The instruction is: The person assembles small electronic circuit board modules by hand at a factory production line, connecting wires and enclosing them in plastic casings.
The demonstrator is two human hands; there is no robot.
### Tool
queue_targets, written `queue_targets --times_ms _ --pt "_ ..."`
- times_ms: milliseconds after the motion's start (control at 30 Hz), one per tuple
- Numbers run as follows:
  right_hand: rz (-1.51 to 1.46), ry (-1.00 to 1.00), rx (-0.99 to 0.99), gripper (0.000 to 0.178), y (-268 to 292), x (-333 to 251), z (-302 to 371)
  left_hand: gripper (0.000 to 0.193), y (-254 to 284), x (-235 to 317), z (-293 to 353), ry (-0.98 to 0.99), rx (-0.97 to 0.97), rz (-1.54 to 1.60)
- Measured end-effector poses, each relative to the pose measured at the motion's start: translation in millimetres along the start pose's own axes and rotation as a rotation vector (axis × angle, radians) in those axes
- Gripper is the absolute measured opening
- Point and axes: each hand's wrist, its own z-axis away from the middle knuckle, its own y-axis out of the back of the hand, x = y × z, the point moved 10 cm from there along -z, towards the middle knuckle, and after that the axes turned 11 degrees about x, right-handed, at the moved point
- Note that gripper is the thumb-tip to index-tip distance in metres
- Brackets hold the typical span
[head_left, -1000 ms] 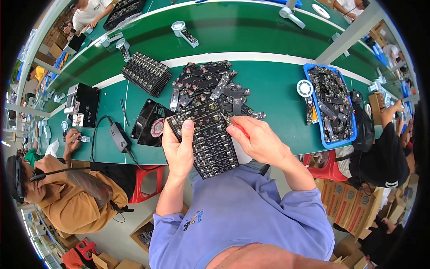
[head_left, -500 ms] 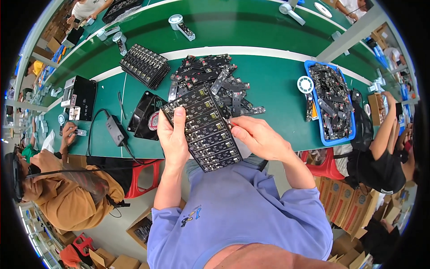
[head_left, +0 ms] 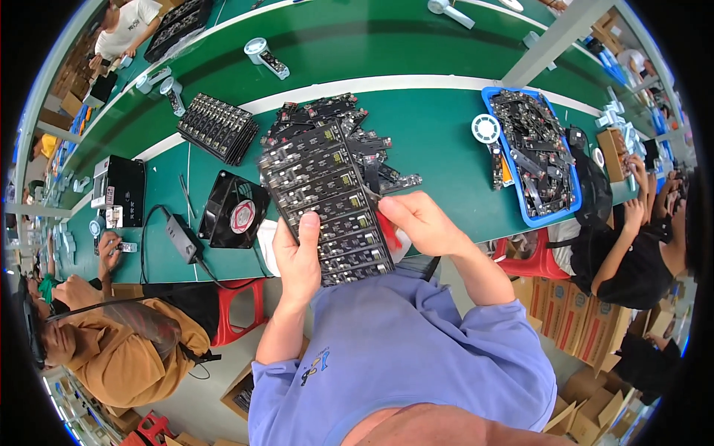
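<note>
A black panel of joined circuit boards point(head_left: 346, 201) is tilted in front of my body, above the table's near edge. My left hand point(head_left: 297, 256) grips its lower left edge, thumb on top, fingers hidden underneath. At the panel's right edge, my right hand point(head_left: 420, 223) is closed around a red-handled tool point(head_left: 390, 232). Only a little red shows below the fingers, so its exact kind is unclear. Beyond the panel lies a loose heap of narrow circuit boards point(head_left: 375, 152), partly hidden by it.
Stacked board panels point(head_left: 217, 128) stand back left, near a black fan point(head_left: 234, 209) and a cable adapter point(head_left: 182, 236). On the right, a blue basket point(head_left: 529, 215) holds loose boards, with a round-headed pale device point(head_left: 486, 130) beside it. Co-workers sit at both sides.
My view has shifted, moving the table's things leftward in the picture. My left thumb now rests lower on the panel. More red shows under my right hand.
</note>
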Motion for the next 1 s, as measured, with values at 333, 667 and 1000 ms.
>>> queue_targets --times_ms 333,667,1000 --pt "0.509 0.192 -0.059 0.047 -1 -27 7 0.031 9 4 -18 -0.077 0.095 0.038" --pt "-0.090 -0.124 -0.216 0.055 -14 3 16 0.031 -2 10 -19 -0.106 0.120 0.042" --pt "0.537 0.273 0.018 0.039 2 -31 20 0.031 15 14 -30 -0.154 0.157 -0.005"
